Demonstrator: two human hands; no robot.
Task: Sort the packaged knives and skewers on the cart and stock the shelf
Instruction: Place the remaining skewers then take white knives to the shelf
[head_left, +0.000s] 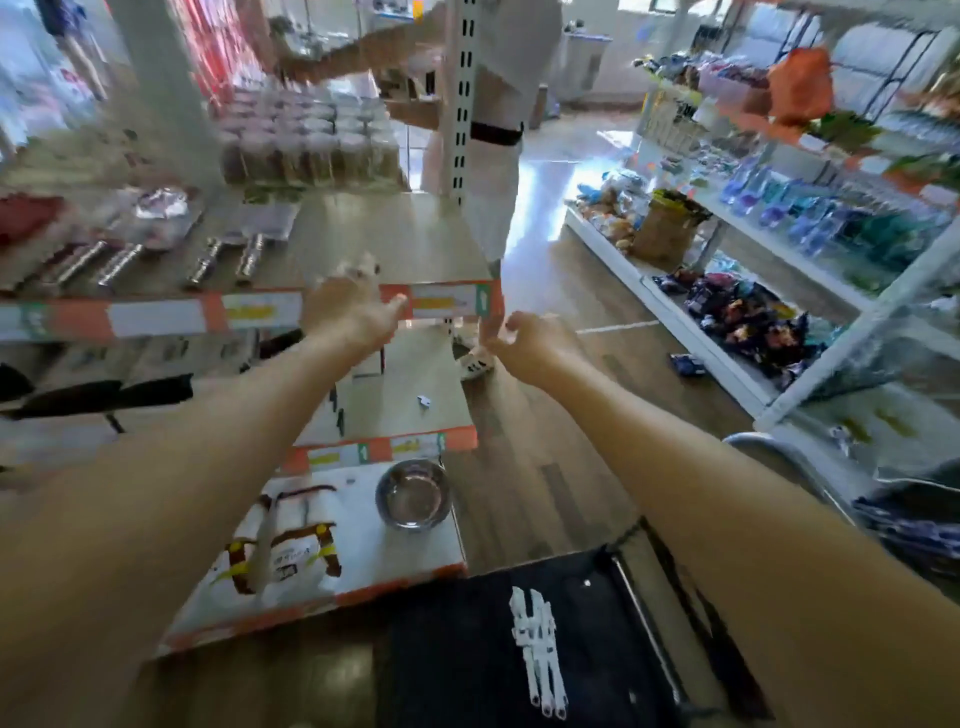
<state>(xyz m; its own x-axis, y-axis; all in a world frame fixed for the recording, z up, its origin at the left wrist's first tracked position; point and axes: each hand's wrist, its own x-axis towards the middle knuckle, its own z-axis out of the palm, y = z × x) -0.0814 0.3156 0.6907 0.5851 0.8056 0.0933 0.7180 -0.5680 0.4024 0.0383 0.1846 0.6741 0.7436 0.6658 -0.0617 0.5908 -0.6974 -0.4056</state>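
Note:
Both my arms reach forward toward the shelf unit (395, 244). My left hand (353, 306) is at the shelf's front edge, fingers spread, with nothing clearly in it; motion blur smears the fingertips. My right hand (524, 340) hovers just off the shelf's right corner, fingers loosely curled and empty. Packaged knives with metal handles (119, 265) lie in a row on the left part of that shelf. A white packaged item (535, 649) lies on the dark cart surface (467, 649) below me.
Another person in white (498, 130) stands behind the shelf upright (462, 98). A steel bowl (413, 493) and a packaged tool (285, 545) sit on the lowest shelf. Stacked jars (306, 140) fill the back. A second shelf unit with goods (779, 234) lines the right aisle.

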